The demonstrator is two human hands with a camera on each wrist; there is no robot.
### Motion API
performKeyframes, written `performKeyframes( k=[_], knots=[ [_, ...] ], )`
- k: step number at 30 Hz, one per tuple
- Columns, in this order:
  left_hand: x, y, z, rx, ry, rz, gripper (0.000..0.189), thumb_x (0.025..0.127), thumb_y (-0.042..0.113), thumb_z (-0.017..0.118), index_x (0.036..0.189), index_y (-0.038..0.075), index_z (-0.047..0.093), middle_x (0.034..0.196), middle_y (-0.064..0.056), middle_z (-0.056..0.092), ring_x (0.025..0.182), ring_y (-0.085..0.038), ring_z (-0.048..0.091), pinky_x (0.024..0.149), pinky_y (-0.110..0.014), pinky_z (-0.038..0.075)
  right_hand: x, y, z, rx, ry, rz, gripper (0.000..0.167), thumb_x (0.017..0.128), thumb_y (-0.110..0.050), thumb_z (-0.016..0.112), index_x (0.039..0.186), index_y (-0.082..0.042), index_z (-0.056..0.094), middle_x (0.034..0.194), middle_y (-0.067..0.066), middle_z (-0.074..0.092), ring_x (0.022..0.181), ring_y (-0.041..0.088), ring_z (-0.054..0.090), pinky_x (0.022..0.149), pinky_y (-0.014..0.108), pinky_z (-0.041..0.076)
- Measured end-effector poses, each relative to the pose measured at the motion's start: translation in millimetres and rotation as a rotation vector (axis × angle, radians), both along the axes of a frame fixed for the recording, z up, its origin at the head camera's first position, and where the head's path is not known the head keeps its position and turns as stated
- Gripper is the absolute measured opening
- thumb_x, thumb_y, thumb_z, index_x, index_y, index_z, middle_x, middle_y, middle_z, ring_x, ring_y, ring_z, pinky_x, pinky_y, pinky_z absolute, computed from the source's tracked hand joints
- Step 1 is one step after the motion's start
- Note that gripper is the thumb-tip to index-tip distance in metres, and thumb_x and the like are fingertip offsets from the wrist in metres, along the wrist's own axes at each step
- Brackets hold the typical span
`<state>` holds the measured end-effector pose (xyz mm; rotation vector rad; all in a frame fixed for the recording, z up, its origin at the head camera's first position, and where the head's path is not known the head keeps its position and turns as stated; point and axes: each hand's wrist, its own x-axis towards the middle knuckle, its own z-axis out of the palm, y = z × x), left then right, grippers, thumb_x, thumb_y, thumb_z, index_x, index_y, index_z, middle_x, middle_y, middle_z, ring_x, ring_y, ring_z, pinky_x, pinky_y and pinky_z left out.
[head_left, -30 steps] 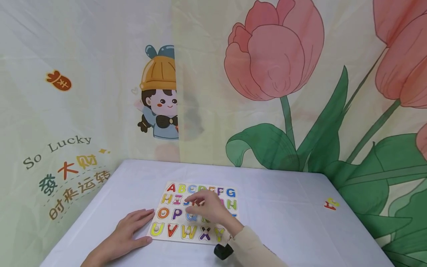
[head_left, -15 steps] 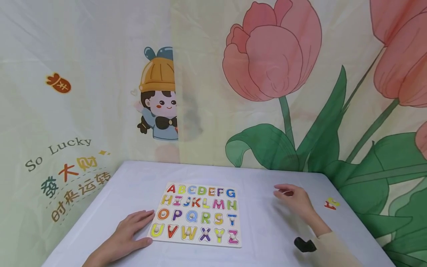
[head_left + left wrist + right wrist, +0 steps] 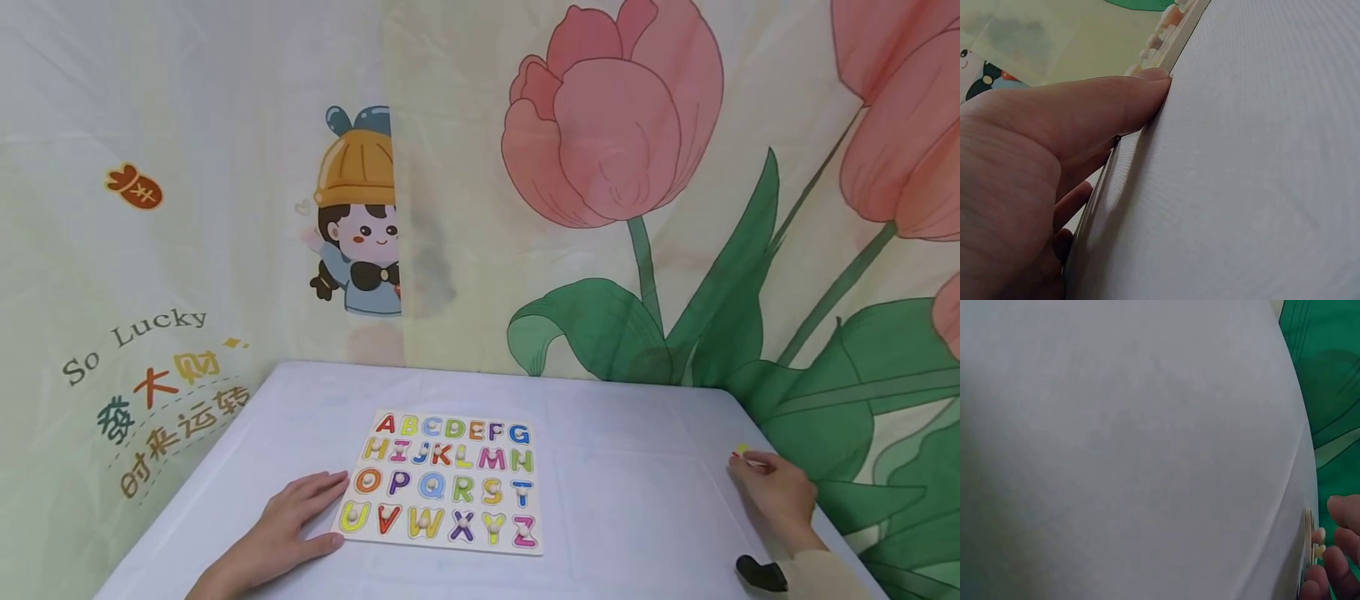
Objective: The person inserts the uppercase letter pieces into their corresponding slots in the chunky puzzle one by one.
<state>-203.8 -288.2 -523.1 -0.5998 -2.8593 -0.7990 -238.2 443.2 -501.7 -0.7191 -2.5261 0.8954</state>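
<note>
A wooden alphabet puzzle board (image 3: pixel 442 542), filled with knobbed letters in several rows, lies mid-table. My left hand (image 3: pixel 281 525) rests at its left side, fingers extended and the thumb against the near corner. In the left wrist view that thumb (image 3: pixel 1110 109) touches the board's edge (image 3: pixel 1185 34). At the table's right side my right hand (image 3: pixel 780 492) is over a yellow piece (image 3: pixel 743 447) and a red piece, both mostly hidden behind the fingers. The right wrist view shows small knobs (image 3: pixel 1319 535) standing between the thumb and the loosely bent fingers, with a gap round them.
A white cloth covers the table (image 3: pixel 630 517), whose right edge runs just beside my right hand. Behind it hangs a printed curtain (image 3: pixel 450 183) with tulips, a cartoon child and lettering. A black strap (image 3: pixel 761 573) sits at my right wrist.
My right hand has moved from above the board across the table to the loose pieces at the right edge. My left hand and the board have stayed put.
</note>
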Motion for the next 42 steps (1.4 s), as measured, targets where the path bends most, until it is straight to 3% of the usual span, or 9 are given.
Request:
performKeyframes(
  k=[5, 12, 16, 23, 33, 40, 42],
  knots=[
    [-0.7, 0.0, 2.1, -0.008, -0.047, 0.004, 0.079, 0.088, 0.060, 0.079, 0.153, 0.018, 0.060, 0.159, -0.002, 0.054, 0.146, -0.037, 0.042, 0.110, -0.067, 0.032, -1.0, 3.5, -2.6, -0.025, -0.019, -0.044, 0.058, 0.096, -0.038, 0.073, 0.128, 0.010, 0.067, 0.115, 0.034, 0.067, 0.110, 0.049, 0.056, 0.077, 0.050, 0.040],
    [-1.5, 0.1, 3.4, -0.008, -0.084, 0.008, 0.081, 0.088, 0.060, 0.078, 0.154, 0.018, 0.059, 0.160, -0.003, 0.052, 0.148, -0.039, 0.040, 0.111, -0.068, 0.030, -6.3, 2.2, -6.2, -0.075, -0.048, -0.105, 0.057, 0.096, -0.036, 0.072, 0.130, 0.010, 0.065, 0.133, 0.037, 0.060, 0.127, 0.057, 0.044, 0.086, 0.056, 0.038],
    [-1.3, 1.0, 3.9, -0.004, -0.086, 0.006, 0.081, 0.088, 0.060, 0.079, 0.154, 0.017, 0.059, 0.160, -0.003, 0.052, 0.148, -0.039, 0.040, 0.111, -0.068, 0.030, -7.7, 3.0, -9.1, -0.086, -0.046, -0.122, 0.055, 0.097, -0.035, 0.073, 0.128, 0.011, 0.066, 0.134, 0.037, 0.059, 0.128, 0.057, 0.042, 0.092, 0.060, 0.036],
    [-0.9, 1.4, 4.4, 0.000, -0.097, 0.009, 0.081, 0.087, 0.058, 0.080, 0.154, 0.018, 0.059, 0.160, -0.003, 0.052, 0.149, -0.039, 0.040, 0.112, -0.069, 0.029, -8.7, 5.9, -11.6, -0.083, -0.044, -0.119, 0.051, 0.097, -0.030, 0.073, 0.125, 0.012, 0.068, 0.128, 0.037, 0.063, 0.122, 0.055, 0.047, 0.086, 0.057, 0.038],
    [-0.5, 2.1, 5.6, 0.009, -0.110, 0.013, 0.081, 0.088, 0.059, 0.080, 0.154, 0.017, 0.059, 0.161, -0.004, 0.052, 0.149, -0.040, 0.038, 0.112, -0.071, 0.029, -4.0, 24.3, -6.0, -0.004, -0.037, 0.020, 0.047, 0.099, -0.031, 0.074, 0.122, 0.010, 0.072, 0.120, 0.033, 0.071, 0.114, 0.054, 0.059, 0.084, 0.055, 0.046],
    [-0.3, 2.7, 5.8, 0.007, -0.116, 0.017, 0.082, 0.087, 0.058, 0.080, 0.154, 0.017, 0.058, 0.161, -0.004, 0.051, 0.149, -0.040, 0.038, 0.112, -0.071, 0.029, -1.2, 47.6, -6.8, 0.079, -0.110, 0.288, 0.058, 0.098, -0.048, 0.074, 0.124, 0.004, 0.075, 0.136, 0.035, 0.063, 0.125, 0.054, 0.056, 0.090, 0.054, 0.053],
    [-0.2, 3.0, 6.0, 0.009, -0.117, 0.017, 0.082, 0.087, 0.058, 0.081, 0.154, 0.017, 0.058, 0.161, -0.004, 0.051, 0.149, -0.040, 0.038, 0.112, -0.071, 0.029, -1.2, 52.8, -8.9, 0.114, -0.113, 0.351, 0.059, 0.099, -0.050, 0.074, 0.124, 0.004, 0.075, 0.137, 0.035, 0.063, 0.124, 0.054, 0.057, 0.086, 0.048, 0.055]
  ],
)
